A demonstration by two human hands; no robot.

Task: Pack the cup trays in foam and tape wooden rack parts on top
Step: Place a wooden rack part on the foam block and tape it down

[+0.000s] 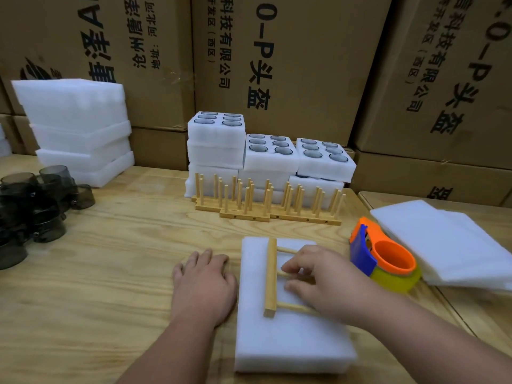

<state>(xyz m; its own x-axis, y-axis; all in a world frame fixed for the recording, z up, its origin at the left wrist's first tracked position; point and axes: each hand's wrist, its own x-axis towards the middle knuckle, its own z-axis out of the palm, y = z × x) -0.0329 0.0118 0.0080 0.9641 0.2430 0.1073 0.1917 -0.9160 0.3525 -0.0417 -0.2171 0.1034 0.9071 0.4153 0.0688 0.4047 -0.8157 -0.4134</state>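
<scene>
A white rectangular foam block is laid flat on the light wooden table, right at the near edge. On top of it a pale wooden rack part with a square bar and three thin dowels is lying on its side, bar to the left and dowels pointing right. The right hand is placed over the dowels, fingers curled and pinched on the middle one. The left hand is rested flat on the table just beside the foam block's left edge, fingers straight and slightly spread, nothing gripped.

Just right of the block an orange-and-blue tape dispenser with a yellowish roll is parked, next to a pile of flat white foam sheets. Further back, upright wooden peg racks are lined up in front of stacked white foam trays filled with cups. Dark smoky plastic cups are heaped at the left, with a tall stack of white foam behind them and brown cardboard boxes as the backdrop.
</scene>
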